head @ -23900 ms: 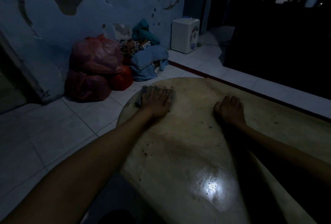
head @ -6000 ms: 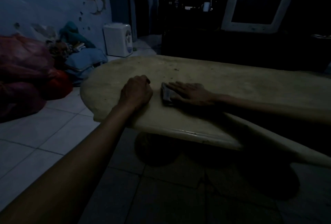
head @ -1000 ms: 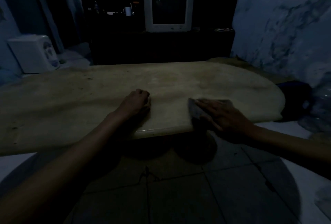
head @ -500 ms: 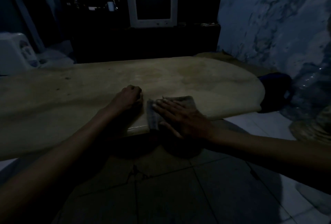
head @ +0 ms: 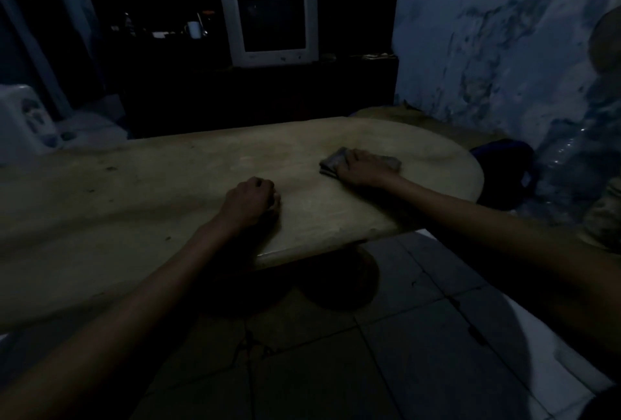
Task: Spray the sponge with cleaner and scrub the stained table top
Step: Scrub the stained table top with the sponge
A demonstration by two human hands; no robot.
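Sponge (head: 332, 163): flat on the worktop (head: 168, 184) near its rounded right end, under the right hand (head: 364, 167), fingers spread and pressing. Likely light, soft, compressible; best held by palm from above. Left hand (head: 250, 201): fist resting on worktop, holding nothing.

**A stained table top in a dim room**

The table top (head: 188, 184) is pale, long and rounded at its right end, with dark specks scattered over its left part. A sponge (head: 334, 161) lies flat on it near the right end, pressed under the right hand (head: 364, 169). The left hand (head: 250, 201), curled in a fist, rests on the top near the front edge. The table stands on a tiled floor (head: 403, 335).
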